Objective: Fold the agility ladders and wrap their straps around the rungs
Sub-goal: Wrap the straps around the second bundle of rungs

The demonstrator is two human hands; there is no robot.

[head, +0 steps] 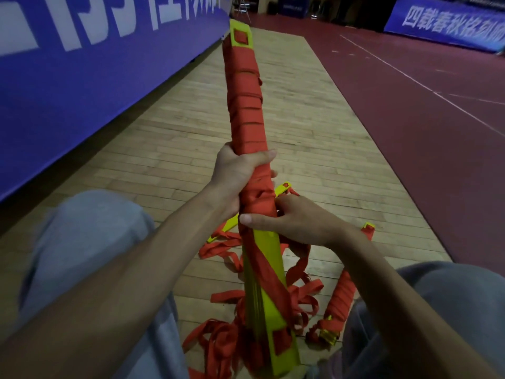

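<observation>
since the near end shows bare yellow: the step in hand looks to be the wrapping, a good half done and working toward the person.
loose straps (218,340): red webbing heaped on the wooden floor (314,149) between the knees, under the near end.
rung bundle (266,302): yellow rungs stacked flat, held off the floor, running from near centre away to far; one red strap crosses the bare near part on a slant.
right hand (297,222): curled on the bundle at the edge of the wrap, thumb across the front, fingers behind; whether it also pinches the strap's working length i cannot tell.
left hand (237,170): just beyond, a fist closed round the wrapped part.
wrapped part (244,105): tight red turns up to the far yellow tip.
second bundle (340,299): fully wrapped, lying on the floor at near right.
next move: likely calls for a taut strap and each turn laid beside the last, down to the near end.
banner (82,77): blue, far left.
</observation>
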